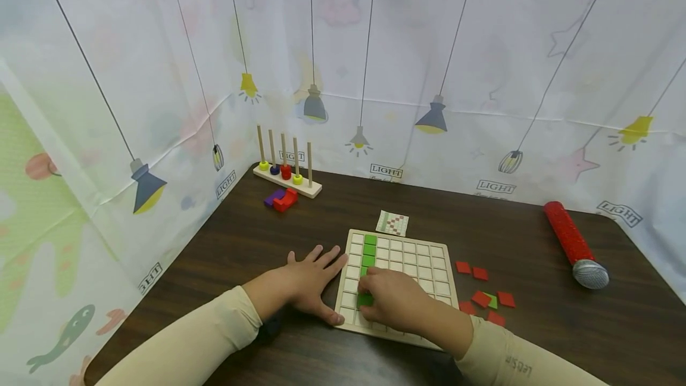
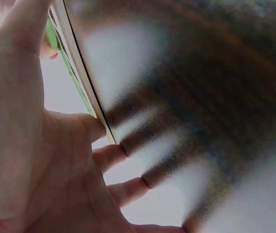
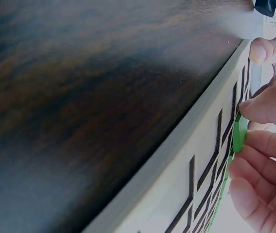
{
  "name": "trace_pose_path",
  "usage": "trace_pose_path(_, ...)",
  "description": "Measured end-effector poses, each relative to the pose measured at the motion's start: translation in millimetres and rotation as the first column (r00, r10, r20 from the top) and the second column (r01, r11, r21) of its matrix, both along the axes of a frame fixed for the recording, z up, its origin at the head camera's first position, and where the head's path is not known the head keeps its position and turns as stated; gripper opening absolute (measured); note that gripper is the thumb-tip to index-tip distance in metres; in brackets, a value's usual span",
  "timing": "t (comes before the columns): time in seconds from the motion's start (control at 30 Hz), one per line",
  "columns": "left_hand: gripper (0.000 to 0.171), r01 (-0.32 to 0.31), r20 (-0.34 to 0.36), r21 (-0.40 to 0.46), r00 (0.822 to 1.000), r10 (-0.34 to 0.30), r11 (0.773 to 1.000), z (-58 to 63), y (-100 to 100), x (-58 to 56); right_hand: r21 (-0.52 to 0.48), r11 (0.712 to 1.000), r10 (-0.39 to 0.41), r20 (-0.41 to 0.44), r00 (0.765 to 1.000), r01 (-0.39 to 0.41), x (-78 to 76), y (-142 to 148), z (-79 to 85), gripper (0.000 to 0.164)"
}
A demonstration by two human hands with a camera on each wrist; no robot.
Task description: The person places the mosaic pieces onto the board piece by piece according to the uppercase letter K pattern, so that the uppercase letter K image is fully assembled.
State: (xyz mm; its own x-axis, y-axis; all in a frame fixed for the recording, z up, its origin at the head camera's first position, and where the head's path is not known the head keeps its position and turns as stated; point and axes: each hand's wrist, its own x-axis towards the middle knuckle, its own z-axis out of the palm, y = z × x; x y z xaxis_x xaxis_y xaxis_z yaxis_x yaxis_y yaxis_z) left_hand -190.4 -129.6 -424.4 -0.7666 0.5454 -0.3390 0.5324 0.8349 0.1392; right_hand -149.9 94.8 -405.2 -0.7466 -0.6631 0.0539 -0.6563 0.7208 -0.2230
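Note:
A wooden grid board [image 1: 436, 340] lies on the dark table, with green square tiles [image 1: 370, 249] down its second column. My right hand [image 1: 396, 299] is over the lower left of the board. Between its thumb and index finger it pinches a green tile [image 3: 240, 133], right at the board's surface in the right wrist view. My left hand [image 1: 313, 282] lies flat with spread fingers along the board's left edge. Its thumb touches the lower left corner, and its fingertips rest at the side of the board in the left wrist view.
Several loose red tiles [image 1: 506, 299] and a green tile [image 1: 491, 301] lie right of the board. Behind it is a small pattern card [image 1: 392, 223]. A peg stand [image 1: 316, 190] with coloured rings, red and purple blocks [image 1: 285, 200], and a red microphone [image 1: 570, 234] stand farther off.

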Motion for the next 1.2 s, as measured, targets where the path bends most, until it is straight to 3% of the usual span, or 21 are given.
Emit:
trace_pose_path(0.23, 0.125, -0.003, 0.0, 0.004, 1.0, 0.003, 1.0, 2.7, -0.3, 2.0, 0.013, 0.998, 0.065, -0.051, 0.997, -0.064, 5.9, 1.0, -1.7, 0.012)
trace_pose_path(0.67, 0.125, -0.008, 0.017, 0.007, 1.0, 0.008, 1.0, 3.3, -0.2, 2.1, -0.044, 0.998, 0.042, -0.038, 0.998, -0.044, 7.7, 8.9, -6.6, 0.004)
trace_pose_path(0.93, 0.125, -0.015, 0.013, 0.002, 1.0, 0.015, 1.0, 3.8, 1.9, 1.9, -0.091, 0.994, -0.068, -0.021, 0.997, 0.066, 10.6, 42.1, 2.2, 0.021)
trace_pose_path(1.03, 0.125, -0.017, 0.016, 0.004, 1.0, 0.017, 1.0, 4.3, 1.6, 2.4, -0.109, 0.99, -0.099, -0.034, 0.995, 0.095, 9.2, 61.6, 4.4, 0.023)
trace_pose_path(1.2, 0.125, -0.016, 0.018, 0.007, 1.0, 0.015, 1.0, 3.7, 1.2, 3.0, -0.128, 0.972, -0.196, 0.013, 0.981, 0.196, 6.8, 97.9, 8.4, 0.024)
